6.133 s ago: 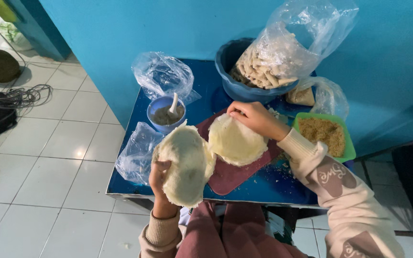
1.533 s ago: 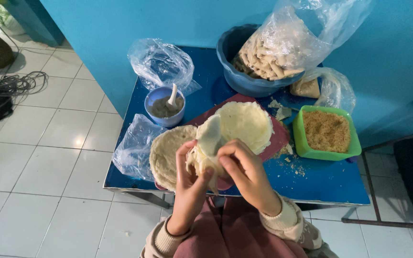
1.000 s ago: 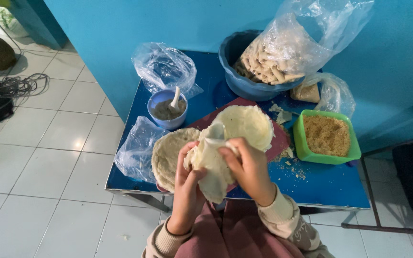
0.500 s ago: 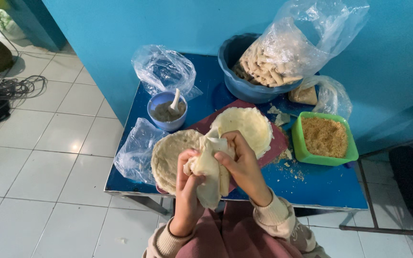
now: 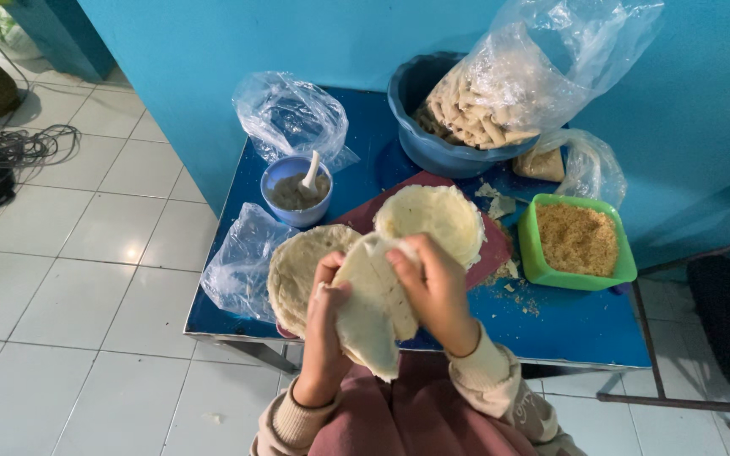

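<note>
Open table point(image 5: 568, 329) only at the near right corner, scattered crumbs there. Green tub point(image 5: 577, 243) blocks the right edge; blue basin point(image 5: 433, 135) with bagged rolls fills the far edge. Small blue bowl point(image 5: 296, 190) and plastic bags point(image 5: 238, 262) crowd the left edge. Wrapper stacks point(image 5: 297, 266) take the middle.

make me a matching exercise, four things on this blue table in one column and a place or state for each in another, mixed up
Things
1. green tray
2. small blue bowl
3. large blue basin
4. thin wrapper

Places or states
A. at the back by the wall, with a plastic bag of rolled pieces in it
B. held up in both hands, the left hand and right hand
C. filled with golden-brown crumbs, on the table's right side
D. holds a dark greyish paste and a white spoon

Pairs: 1-C, 2-D, 3-A, 4-B
</note>
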